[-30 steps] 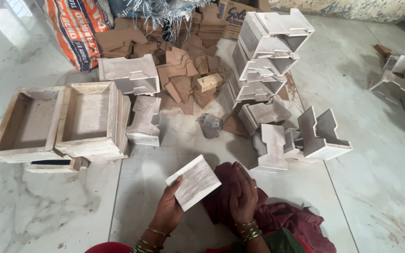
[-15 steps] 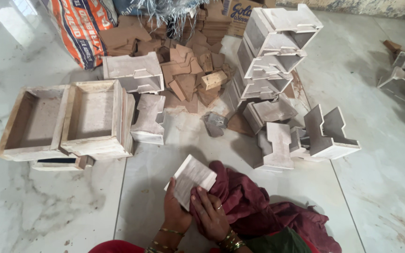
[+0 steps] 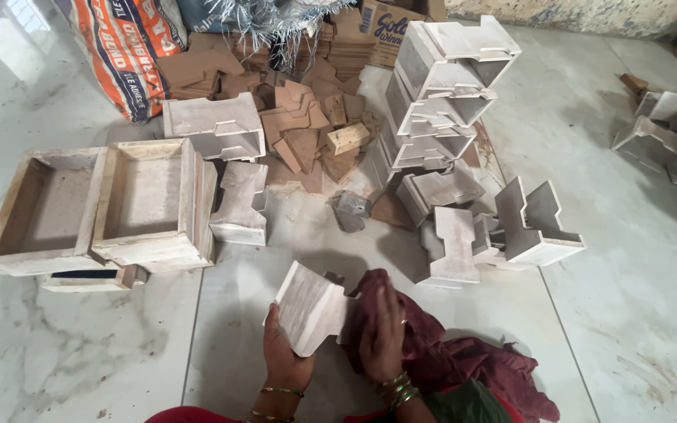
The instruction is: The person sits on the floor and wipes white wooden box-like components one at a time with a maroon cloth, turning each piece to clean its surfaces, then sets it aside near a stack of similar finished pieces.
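The whitewashed, faintly grey-streaked wooden block (image 3: 309, 308) sits pale against the dark maroon crumpled cloth (image 3: 432, 352). The open rectangular wooden trays (image 3: 103, 205) are off-white with tan inner floors. The stacked notched wooden pieces (image 3: 440, 86) are chalky white. The flat cardboard-like cutouts (image 3: 307, 133) are plain brown. The woven sack (image 3: 123, 47) is orange with white and dark blue stripes. The marble floor (image 3: 620, 298) is white with grey veins.
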A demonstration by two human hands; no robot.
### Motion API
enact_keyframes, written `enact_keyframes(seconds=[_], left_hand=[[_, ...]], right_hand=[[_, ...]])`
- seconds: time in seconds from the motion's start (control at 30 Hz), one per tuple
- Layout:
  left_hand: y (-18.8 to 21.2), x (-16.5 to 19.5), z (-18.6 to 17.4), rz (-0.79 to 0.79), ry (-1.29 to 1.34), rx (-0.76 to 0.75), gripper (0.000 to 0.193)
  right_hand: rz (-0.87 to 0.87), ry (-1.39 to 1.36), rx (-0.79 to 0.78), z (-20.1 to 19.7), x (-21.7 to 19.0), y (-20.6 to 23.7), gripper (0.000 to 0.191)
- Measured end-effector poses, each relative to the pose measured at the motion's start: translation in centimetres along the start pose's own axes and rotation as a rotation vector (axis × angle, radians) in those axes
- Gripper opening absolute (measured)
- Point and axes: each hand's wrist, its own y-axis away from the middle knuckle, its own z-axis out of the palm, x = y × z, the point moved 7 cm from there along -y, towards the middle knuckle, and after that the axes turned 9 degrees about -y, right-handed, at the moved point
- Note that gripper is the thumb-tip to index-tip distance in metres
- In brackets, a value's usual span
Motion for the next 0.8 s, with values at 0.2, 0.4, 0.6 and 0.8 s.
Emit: enact_keyframes(seconds=[0.2,0.4,0.6,0.8], left_hand=[[-0.1,-0.9,-0.1,-0.02,0.015,-0.05,0.052],[0.1,2.1,-0.2,-0.032,0.0,-0.008,0.053],[0.4,2.9,0.1,-0.007,-0.013,0.052,0.05],[0.5,2.6,0.7,-0.02,-0.025,0.011,0.049]], right_hand=[[-0.15,0.027,-0.198,2.3,-2.3,2.0,0.071],[-0.016,0.222,-0.239,3.4,0.0,0.8,0.077],[0.037,0.191,-0.168,2.0,0.6,-1.2,0.087],[-0.031,0.013,-0.102,-0.5,-0.6,-0.7,0.082]])
